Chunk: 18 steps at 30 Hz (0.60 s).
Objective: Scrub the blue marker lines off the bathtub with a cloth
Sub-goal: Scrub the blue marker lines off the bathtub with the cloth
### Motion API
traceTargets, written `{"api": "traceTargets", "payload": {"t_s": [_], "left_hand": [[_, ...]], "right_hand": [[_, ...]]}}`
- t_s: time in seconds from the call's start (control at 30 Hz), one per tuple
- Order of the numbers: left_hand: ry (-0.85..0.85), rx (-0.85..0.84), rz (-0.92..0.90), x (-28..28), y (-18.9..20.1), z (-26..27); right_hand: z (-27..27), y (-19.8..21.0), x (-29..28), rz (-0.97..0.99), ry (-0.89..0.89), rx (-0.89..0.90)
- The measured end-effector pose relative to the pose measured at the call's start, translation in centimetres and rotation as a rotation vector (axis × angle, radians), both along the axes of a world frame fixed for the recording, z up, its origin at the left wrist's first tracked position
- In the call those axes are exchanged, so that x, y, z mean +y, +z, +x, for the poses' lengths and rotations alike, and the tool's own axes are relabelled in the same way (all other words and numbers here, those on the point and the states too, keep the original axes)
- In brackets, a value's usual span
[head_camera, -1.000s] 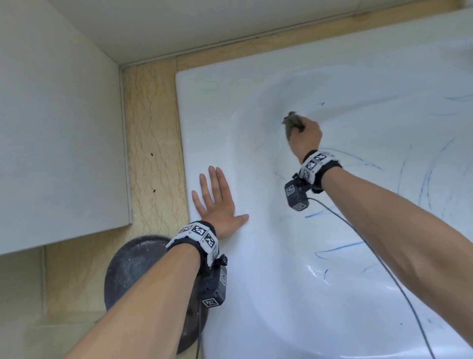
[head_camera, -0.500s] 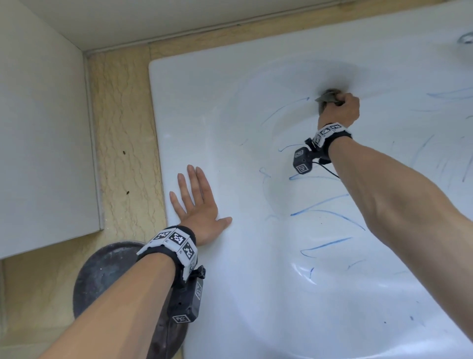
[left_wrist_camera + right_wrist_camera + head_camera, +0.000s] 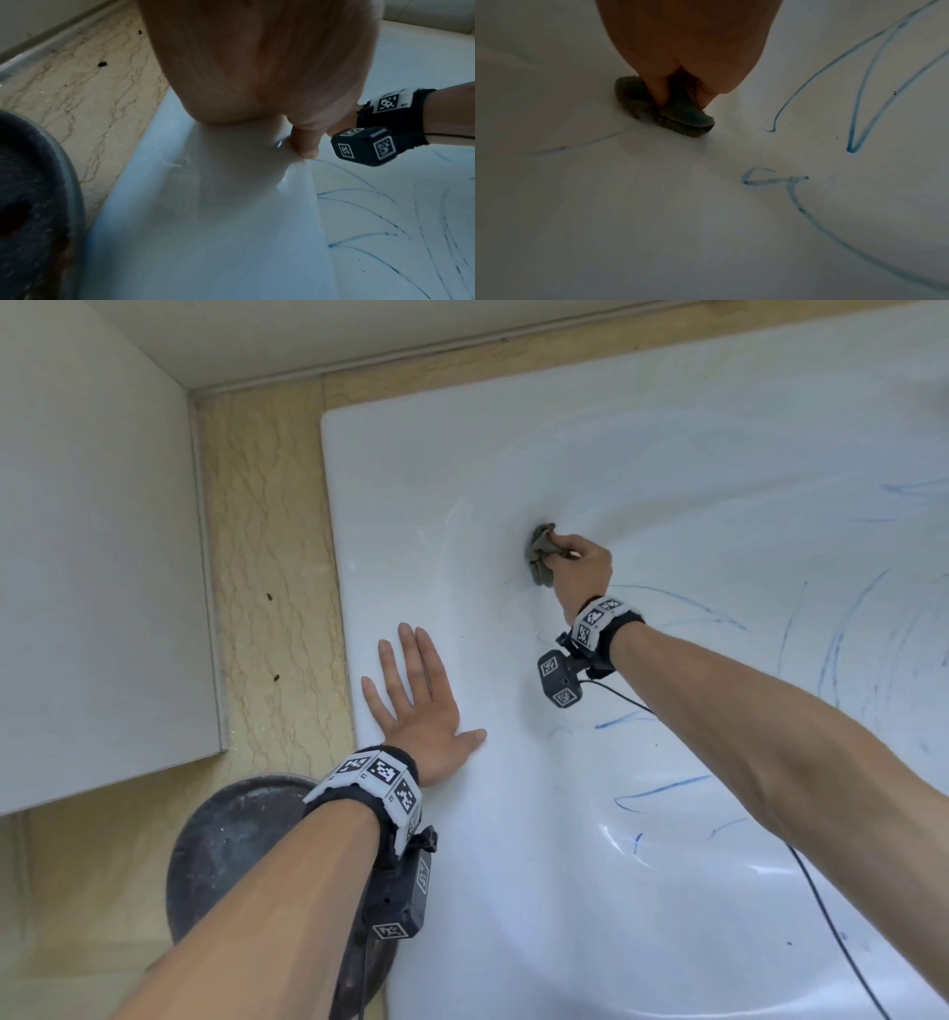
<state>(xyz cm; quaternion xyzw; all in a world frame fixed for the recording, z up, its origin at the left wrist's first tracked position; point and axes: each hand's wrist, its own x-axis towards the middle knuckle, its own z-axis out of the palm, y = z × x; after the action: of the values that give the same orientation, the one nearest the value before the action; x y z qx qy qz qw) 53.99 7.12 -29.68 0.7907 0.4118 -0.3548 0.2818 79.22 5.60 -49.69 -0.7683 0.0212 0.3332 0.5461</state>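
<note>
A white bathtub (image 3: 462,469) fills the right of the head view, with blue marker lines (image 3: 662,788) scrawled over its inner wall and floor. My right hand (image 3: 580,567) grips a crumpled grey cloth (image 3: 542,554) and presses it against the tub's curved inner wall. In the right wrist view the cloth (image 3: 680,113) is bunched under my fingers, with blue marker lines (image 3: 859,101) to its right. My left hand (image 3: 416,706) lies flat, fingers spread, on the tub's left rim. The left wrist view shows my palm (image 3: 257,71) pressed on the rim (image 3: 205,223).
A beige marbled ledge (image 3: 272,577) runs along the tub's left side, with white wall panels (image 3: 92,582) beyond it. A dark round basin (image 3: 236,860) sits under my left forearm. A thin cable (image 3: 832,927) trails from the right wrist camera across the tub.
My right hand has swept the cloth from the far wall back to the left along the tub's curve. The left hand has stayed flat on the rim.
</note>
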Motion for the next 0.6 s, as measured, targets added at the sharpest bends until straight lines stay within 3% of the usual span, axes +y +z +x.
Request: {"api": "traceTargets", "payload": {"t_s": [0.03, 0.3, 0.6], "left_hand": [[0.001, 0.004, 0.002, 0.0, 0.0, 0.0], [0.011, 0.004, 0.016, -0.2, 0.2, 0.1], [0.025, -0.023, 0.010, -0.1, 0.1, -0.1]], "right_hand": [[-0.4, -0.4, -0.2, -0.004, 0.030, -0.004], [-7.4, 8.8, -2.1, 0.175, 0.284, -0.118], [-11.5, 12.7, -6.2, 0.299, 0.594, -0.308]]}}
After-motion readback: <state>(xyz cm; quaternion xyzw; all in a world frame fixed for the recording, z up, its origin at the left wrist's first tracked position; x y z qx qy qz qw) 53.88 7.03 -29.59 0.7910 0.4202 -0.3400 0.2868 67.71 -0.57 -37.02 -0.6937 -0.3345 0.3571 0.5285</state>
